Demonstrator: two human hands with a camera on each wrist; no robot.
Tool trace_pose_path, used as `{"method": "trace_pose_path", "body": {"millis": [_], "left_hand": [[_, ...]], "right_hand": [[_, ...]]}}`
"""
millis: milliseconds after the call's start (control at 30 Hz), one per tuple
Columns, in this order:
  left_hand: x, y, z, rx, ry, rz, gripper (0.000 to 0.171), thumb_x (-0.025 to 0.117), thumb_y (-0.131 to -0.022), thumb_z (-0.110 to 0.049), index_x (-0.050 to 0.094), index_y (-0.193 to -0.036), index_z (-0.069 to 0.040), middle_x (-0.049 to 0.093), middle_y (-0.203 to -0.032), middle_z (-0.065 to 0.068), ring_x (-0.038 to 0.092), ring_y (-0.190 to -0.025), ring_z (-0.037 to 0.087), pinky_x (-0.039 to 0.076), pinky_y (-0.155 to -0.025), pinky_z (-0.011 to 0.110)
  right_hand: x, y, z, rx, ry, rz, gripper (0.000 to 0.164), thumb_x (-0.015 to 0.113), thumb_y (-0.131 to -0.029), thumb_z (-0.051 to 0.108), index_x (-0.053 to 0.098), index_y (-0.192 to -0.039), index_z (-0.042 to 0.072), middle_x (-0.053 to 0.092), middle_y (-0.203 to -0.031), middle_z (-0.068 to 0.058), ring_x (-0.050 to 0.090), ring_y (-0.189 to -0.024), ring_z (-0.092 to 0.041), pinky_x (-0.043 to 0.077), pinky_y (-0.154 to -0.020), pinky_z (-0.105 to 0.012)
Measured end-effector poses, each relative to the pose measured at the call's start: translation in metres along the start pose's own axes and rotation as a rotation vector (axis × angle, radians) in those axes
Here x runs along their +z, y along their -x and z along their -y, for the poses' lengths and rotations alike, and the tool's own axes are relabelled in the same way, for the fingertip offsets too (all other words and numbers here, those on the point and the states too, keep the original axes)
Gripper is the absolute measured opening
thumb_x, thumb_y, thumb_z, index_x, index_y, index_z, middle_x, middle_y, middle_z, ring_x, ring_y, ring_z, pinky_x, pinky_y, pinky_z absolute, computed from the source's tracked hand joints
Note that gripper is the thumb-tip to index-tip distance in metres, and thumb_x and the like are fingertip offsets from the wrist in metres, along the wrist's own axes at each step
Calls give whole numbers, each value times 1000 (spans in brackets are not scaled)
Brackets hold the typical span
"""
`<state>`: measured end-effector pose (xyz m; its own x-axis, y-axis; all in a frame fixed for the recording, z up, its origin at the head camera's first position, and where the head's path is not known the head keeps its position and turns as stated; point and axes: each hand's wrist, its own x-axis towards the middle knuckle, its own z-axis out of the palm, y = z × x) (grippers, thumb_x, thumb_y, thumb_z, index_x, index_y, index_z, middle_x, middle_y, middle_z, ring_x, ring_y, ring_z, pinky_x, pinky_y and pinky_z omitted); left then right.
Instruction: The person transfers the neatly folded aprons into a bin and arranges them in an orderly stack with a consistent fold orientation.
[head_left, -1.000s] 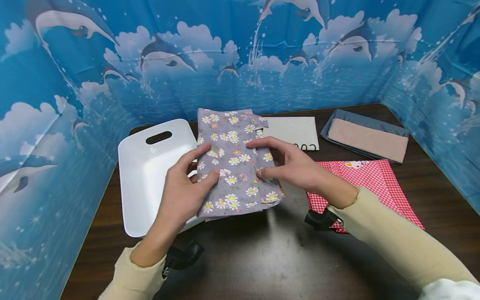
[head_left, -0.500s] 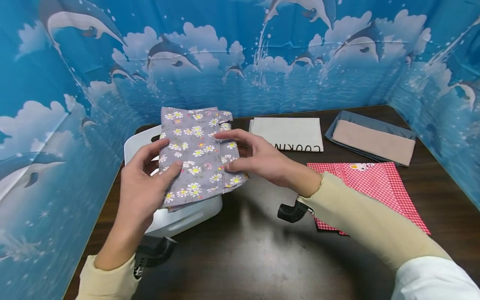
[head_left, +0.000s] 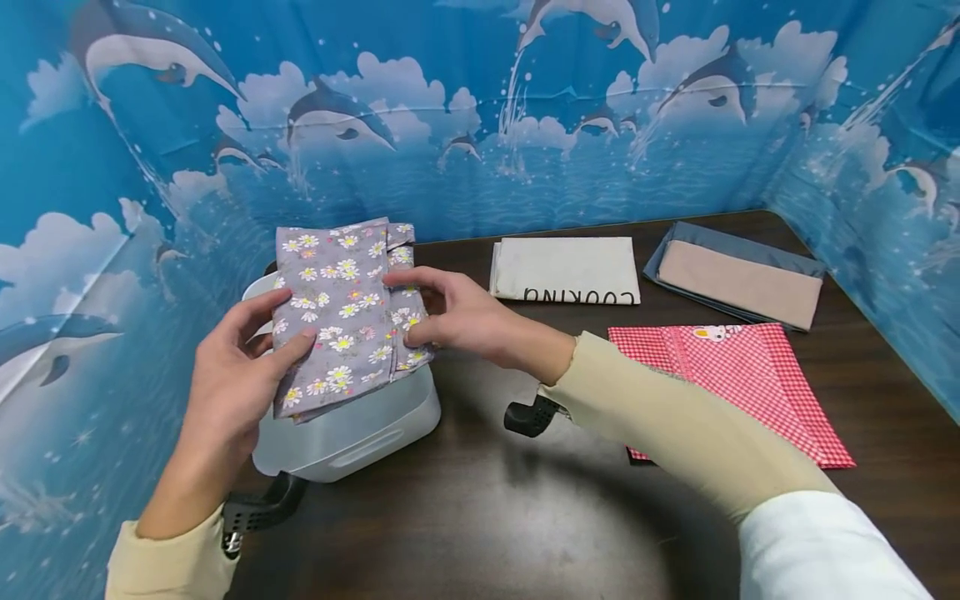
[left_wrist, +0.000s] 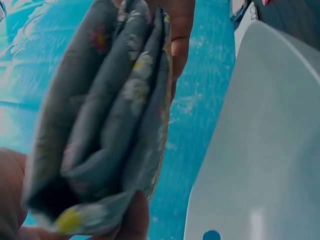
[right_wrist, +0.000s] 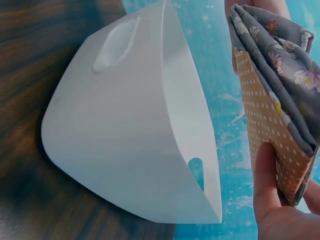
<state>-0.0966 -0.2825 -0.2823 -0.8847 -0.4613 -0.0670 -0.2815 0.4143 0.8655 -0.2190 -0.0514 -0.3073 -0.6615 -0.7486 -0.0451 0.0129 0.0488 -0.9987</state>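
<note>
A folded grey daisy-print cloth (head_left: 337, 308) is held flat between both hands over a white plastic bin (head_left: 345, 446). My left hand (head_left: 228, 379) grips its left edge, thumb on top. On the opposite edge, my right hand (head_left: 476, 321) pinches it, some fingers hidden beneath. Several folded layers of the cloth (left_wrist: 115, 110) show edge-on in the left wrist view. A tan polka-dot underside (right_wrist: 270, 125) appears in the right wrist view, apart from the bin (right_wrist: 115, 115). Most of the bin's inside is hidden by the cloth in the head view.
Right of the bin lies a folded off-white cloth (head_left: 566, 268) with printed lettering. A pink cloth (head_left: 738, 282) on a blue-grey one (head_left: 738, 248) is at the back right. A red checked cloth (head_left: 750, 383) lies nearer, partly behind the right arm. A dolphin-print curtain (head_left: 480, 150) surrounds the table (head_left: 480, 517).
Both hands have carried the daisy-print cloth leftward, from beside the bin to over it. The off-white cloth is now uncovered. Other cloths stay put.
</note>
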Motion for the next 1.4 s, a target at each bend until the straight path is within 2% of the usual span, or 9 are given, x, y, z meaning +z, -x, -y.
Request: {"method": "trace_pose_path", "body": {"millis": [167,333,400,467,567,733,967,1200,1400], "left_hand": [[-8,-3,7,0,-63,22,70,70,-105,-21,41,-167,-25,47,-161,6,54,-108,0,54,-72,14],[-14,-7,10,-4,-79,5,71,71,-104,-18,40,-168,-23,54,-147,-4,54,-105,1,53,-72,13],[-16,-8,12,-18,-76,-2,72,72,-103,-17,40,-168,-24,53,-150,-2,53,-105,3,52,-71,13],[-19,-9,14,-28,-74,-2,72,71,-104,-18,39,-168,-24,49,-159,5,53,-103,3,54,-71,14],[-23,-10,19,-39,-65,16,73,70,-105,-19,36,-169,-25,34,-174,14,56,-101,-4,56,-71,14],[-29,-12,26,-39,-65,37,75,69,-105,-23,32,-171,-23,26,-177,19,61,-93,-14,57,-71,15],[-29,-13,31,-16,-91,68,79,68,-106,-23,26,-172,-17,21,-178,22,63,-87,-16,58,-69,17],[-30,-8,37,-26,-118,77,82,68,-106,-24,22,-173,-15,26,-175,24,65,-83,-12,59,-67,21],[-32,-7,41,-47,-132,50,81,69,-106,-24,23,-173,-15,28,-176,23,64,-82,-12,57,-67,20]], "right_hand": [[5,-13,1,5,56,2,75,70,-89,-7,54,-158,17,61,-144,-8,60,-110,-19,52,-78,-28],[10,-23,0,-12,67,2,77,70,-88,-9,53,-159,16,59,-148,-8,59,-112,-18,52,-83,-25],[12,-25,-1,-22,66,-3,77,70,-88,-10,53,-159,16,60,-146,-10,60,-110,-18,52,-84,-24],[15,-28,-1,-29,63,-8,77,70,-88,-10,53,-158,16,61,-144,-10,60,-108,-18,52,-83,-24],[20,-31,-1,-29,56,-14,76,69,-88,-10,53,-158,17,59,-145,-10,61,-107,-19,52,-81,-25],[25,-35,-3,-8,33,-20,76,69,-89,-12,55,-157,17,56,-152,-8,62,-110,-18,53,-79,-26],[27,-37,-8,51,41,-30,75,71,-88,-12,57,-156,16,57,-154,-6,62,-112,-17,54,-76,-26],[31,-38,-15,105,89,-41,74,75,-88,-7,59,-156,19,58,-153,-1,60,-120,-21,56,-79,-27],[35,-40,-14,97,149,-31,73,77,-88,-3,60,-155,20,56,-159,1,55,-133,-20,56,-85,-28]]}}
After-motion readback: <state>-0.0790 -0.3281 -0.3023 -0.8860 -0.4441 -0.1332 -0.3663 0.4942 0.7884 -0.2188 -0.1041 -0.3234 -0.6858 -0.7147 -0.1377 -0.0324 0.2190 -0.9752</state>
